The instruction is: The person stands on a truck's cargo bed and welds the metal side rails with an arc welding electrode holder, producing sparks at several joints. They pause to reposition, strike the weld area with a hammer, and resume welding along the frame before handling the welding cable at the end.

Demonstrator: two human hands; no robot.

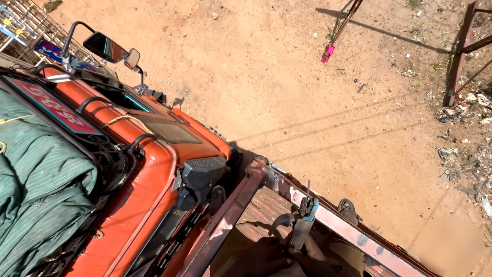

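One hand [264, 259], in shadow at the bottom edge, seems wrapped around a dark metal latch lever [302, 225] hooked on the rusty steel side rail [338, 220], likely for leverage; which hand is unclear, the other unseen; beyond stands the orange truck cab [148, 169] with its green tarpaulin [41, 184].

Below you the truck cab [154, 169] at left, folded tarpaulin [41, 179] on its roof, side mirror [105, 47] toward its far corner, metal frame rail [328, 218] right of the cab, clamp [306, 210] on that rail, bare ground [307, 92] beyond.

Bare hand [264, 261], no sleeve or glove visible.
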